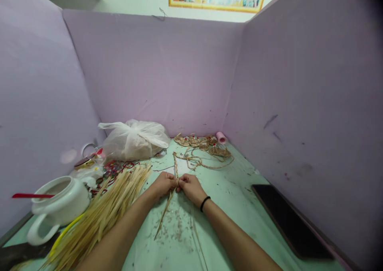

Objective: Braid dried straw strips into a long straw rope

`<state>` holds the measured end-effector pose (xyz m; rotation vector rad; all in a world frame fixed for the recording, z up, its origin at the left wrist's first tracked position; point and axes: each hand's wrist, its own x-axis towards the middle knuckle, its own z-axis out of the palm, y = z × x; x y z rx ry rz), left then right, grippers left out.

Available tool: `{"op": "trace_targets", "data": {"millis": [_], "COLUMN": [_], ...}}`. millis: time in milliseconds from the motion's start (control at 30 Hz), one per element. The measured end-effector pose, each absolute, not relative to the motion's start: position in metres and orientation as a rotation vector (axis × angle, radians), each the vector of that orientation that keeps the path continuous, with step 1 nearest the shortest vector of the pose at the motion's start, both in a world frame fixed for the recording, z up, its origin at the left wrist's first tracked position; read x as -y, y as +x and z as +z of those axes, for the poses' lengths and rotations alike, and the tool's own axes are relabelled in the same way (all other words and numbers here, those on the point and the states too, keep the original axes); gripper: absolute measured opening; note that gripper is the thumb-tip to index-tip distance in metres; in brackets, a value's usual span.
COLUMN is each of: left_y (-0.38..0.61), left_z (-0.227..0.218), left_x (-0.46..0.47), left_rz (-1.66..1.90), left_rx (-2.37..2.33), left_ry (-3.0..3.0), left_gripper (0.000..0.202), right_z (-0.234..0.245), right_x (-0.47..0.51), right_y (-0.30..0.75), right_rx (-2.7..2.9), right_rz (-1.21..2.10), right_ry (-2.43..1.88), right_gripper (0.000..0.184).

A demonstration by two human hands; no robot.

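Close together at the middle of the table are my left hand [165, 183] and my right hand [191, 186]. Both pinch a thin straw braid [176, 165] between thumb and fingers. Its plaited part runs away from me, past the fingertips. Loose straw ends [164, 217] trail toward me below my left hand. A black band circles my right wrist. To the left of my left forearm lies a thick bundle of flat dry straw strips [116, 205]. The exact grip of the fingertips is partly hidden.
At the left stand a white teapot [64, 201] with a red stick and a knotted white plastic bag [136, 141]. Woven straw pieces [194, 140], a cord and a pink thread spool [221, 138] lie at the back. A dark tablet-like slab [290, 223] lies right. Purple walls [155, 71] surround the table.
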<state>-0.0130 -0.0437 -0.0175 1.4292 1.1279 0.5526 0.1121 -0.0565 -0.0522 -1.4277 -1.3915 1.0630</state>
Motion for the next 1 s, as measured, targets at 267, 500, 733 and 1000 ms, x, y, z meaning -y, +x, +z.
{"op": "trace_targets", "data": {"millis": [267, 500, 733, 1000], "left_y": [-0.014, -0.013, -0.01, 0.018], "left_z": [-0.019, -0.021, -0.001, 0.009], "left_x": [0.044, 0.044, 0.049, 0.09], "left_rz": [0.576, 0.558, 0.437, 0.378], "left_rx": [-1.122, -1.279, -1.565, -1.844], "left_ry": [1.406, 1.456, 1.898, 2.194], "left_gripper": [0.011, 0.01, 0.012, 0.021], "right_z": [-0.047, -0.055, -0.05, -0.045], "right_x": [0.059, 0.053, 0.056, 0.061], "right_y": [0.115, 0.114, 0.114, 0.111], "right_rx": [1.357, 1.441, 1.389, 1.156], "right_rz": [1.166, 0.973, 1.088, 1.167], "right_ry": [-1.42, -1.477, -1.442, -1.387], "right_gripper": [0.013, 0.015, 0.013, 0.006]}}
